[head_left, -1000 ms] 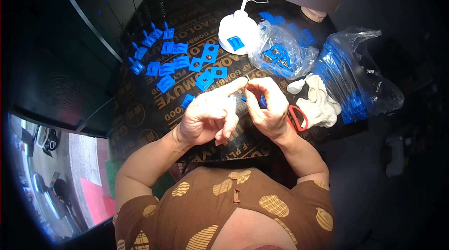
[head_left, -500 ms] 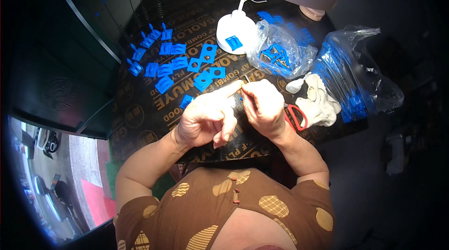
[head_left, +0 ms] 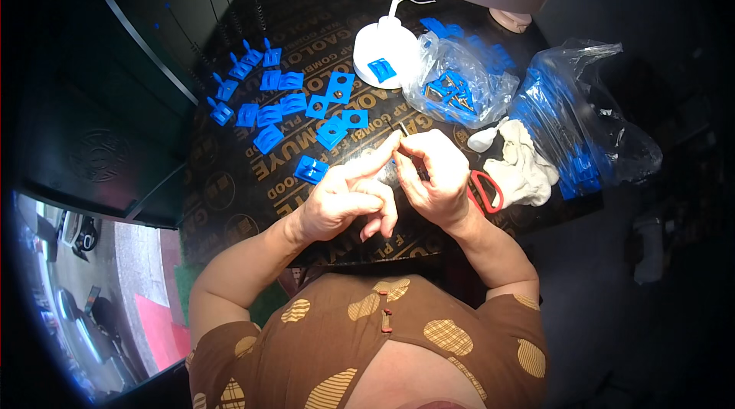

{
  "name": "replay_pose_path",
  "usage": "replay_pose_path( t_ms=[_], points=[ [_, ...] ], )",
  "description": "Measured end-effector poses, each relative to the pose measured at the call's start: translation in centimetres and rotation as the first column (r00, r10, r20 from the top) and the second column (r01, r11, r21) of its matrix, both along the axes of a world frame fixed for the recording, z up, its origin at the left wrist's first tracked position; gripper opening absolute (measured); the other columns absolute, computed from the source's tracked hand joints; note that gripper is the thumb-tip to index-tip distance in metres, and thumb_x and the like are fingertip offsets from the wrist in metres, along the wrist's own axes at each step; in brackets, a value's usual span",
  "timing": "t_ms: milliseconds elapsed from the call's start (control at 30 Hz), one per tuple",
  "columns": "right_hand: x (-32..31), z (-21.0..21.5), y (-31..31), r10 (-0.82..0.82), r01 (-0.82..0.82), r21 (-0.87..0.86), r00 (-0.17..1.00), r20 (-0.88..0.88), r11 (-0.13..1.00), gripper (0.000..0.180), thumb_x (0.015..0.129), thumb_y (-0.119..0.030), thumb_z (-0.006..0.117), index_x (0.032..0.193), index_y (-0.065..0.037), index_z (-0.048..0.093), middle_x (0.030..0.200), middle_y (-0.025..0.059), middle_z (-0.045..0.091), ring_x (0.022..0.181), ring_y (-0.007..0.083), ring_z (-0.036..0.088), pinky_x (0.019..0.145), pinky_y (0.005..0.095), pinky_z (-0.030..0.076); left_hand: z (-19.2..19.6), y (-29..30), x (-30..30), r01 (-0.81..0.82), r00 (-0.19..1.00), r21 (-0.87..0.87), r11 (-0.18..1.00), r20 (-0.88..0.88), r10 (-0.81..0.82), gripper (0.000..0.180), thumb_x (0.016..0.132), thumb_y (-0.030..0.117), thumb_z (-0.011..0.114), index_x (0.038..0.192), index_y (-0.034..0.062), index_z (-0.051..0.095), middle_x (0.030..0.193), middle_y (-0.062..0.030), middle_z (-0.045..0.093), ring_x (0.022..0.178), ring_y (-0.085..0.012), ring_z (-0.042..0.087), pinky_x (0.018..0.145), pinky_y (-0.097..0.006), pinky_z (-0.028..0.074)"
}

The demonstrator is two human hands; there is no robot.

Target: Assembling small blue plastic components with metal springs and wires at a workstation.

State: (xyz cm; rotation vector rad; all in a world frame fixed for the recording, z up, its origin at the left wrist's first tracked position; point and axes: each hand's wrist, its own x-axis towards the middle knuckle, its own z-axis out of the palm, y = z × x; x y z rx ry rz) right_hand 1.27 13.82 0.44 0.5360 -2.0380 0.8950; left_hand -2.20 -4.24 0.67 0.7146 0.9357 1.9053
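Note:
Over the near middle of the table, my two hands meet at their fingertips. My right hand (head_left: 438, 179) pinches a small thin metal piece (head_left: 405, 128), whose end pokes out above the fingers; its exact kind is too small to tell. My left hand (head_left: 348, 201) has its index finger stretched to that same spot, with its other fingers curled; anything at its fingertip is hidden. Just left of it lies a blue plastic clip (head_left: 311, 169). Farther off are flat blue plates with round holes (head_left: 355, 119) and several more blue clips (head_left: 269, 114).
A white lamp base (head_left: 375, 49) carries one blue clip. Right of it lie an open clear bag (head_left: 498, 95) with blue and metal parts, a larger bag (head_left: 612, 118), a white cloth (head_left: 528, 168) and red-handled scissors (head_left: 476, 187). Spring-stemmed blue pieces (head_left: 268, 55) stand at the back left.
My left hand has shifted slightly right and down, uncovering more of the blue clip beside it. Both hands still meet at the fingertips around the thin metal piece.

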Motion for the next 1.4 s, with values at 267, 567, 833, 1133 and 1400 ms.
replay_pose_path(
  t_ms=[267, 567, 833, 1133, 1400],
  points=[
    [0.2, 0.1, -0.1, 0.026, -0.023, -0.075, 0.999, 0.040, 0.997, 0.015, 0.072, 0.009, 0.069, 0.085, 0.004, 0.062, 0.076, 0.0136, 0.062, 0.066, 0.0276, 0.061, 0.058, 0.0336, 0.049, -0.4, -0.1, 0.0, -0.026, 0.974, -0.127, 0.992, -0.227, -0.004, 0.072, 0.093, 0.001, 0.042, 0.151, 0.0125, 0.001, 0.078, -0.0126, 0.063, 0.058, -0.0095, 0.050, 0.056, -0.021, 0.044],
    [-0.1, -0.1, 0.2, 0.045, -0.043, 0.054, 0.999, -0.028, 0.998, 0.020, 0.070, 0.010, 0.067, 0.087, 0.003, 0.059, 0.076, 0.0128, 0.060, 0.065, 0.0279, 0.059, 0.057, 0.0342, 0.049, -0.7, 0.5, 0.9, -0.137, 0.913, -0.180, 0.974, -0.403, 0.054, 0.076, 0.090, -0.002, 0.041, 0.150, 0.0073, -0.004, 0.076, -0.0091, 0.061, 0.062, -0.0111, 0.051, 0.062, -0.023, 0.044],
    [0.1, 0.0, 0.2, 0.018, -0.013, 0.133, 0.999, -0.038, 0.991, 0.019, 0.070, 0.008, 0.067, 0.086, 0.002, 0.059, 0.075, 0.0119, 0.059, 0.064, 0.0271, 0.059, 0.055, 0.0341, 0.049, -2.0, 0.8, 0.4, -0.284, 0.634, -0.064, 0.957, -0.761, 0.137, 0.077, 0.086, -0.005, 0.041, 0.148, -0.0017, -0.005, 0.075, -0.0072, 0.061, 0.061, -0.0122, 0.053, 0.065, -0.023, 0.045],
    [0.2, -0.2, 0.2, 0.040, -0.036, 0.093, 0.999, -0.035, 0.995, 0.017, 0.071, 0.007, 0.067, 0.084, 0.001, 0.058, 0.073, 0.0110, 0.058, 0.061, 0.0264, 0.058, 0.053, 0.0339, 0.048, -1.3, 0.8, 1.0, -0.366, 0.586, -0.079, 0.927, -0.793, 0.164, 0.072, 0.084, -0.007, 0.043, 0.147, -0.0057, 0.009, 0.069, -0.0077, 0.056, 0.063, -0.0179, 0.054, 0.069, -0.029, 0.046],
    [0.6, -0.1, 0.3, 0.093, -0.083, -0.104, 0.991, 0.099, 0.991, 0.013, 0.072, 0.006, 0.067, 0.079, 0.002, 0.058, 0.069, 0.0105, 0.055, 0.056, 0.0233, 0.056, 0.050, 0.0312, 0.045, -1.4, 0.8, 1.1, -0.262, 0.748, -0.103, 0.960, -0.650, 0.134, 0.073, 0.086, -0.005, 0.043, 0.149, -0.0026, 0.004, 0.072, -0.0060, 0.058, 0.059, -0.0153, 0.051, 0.062, -0.028, 0.045]
  ],
)
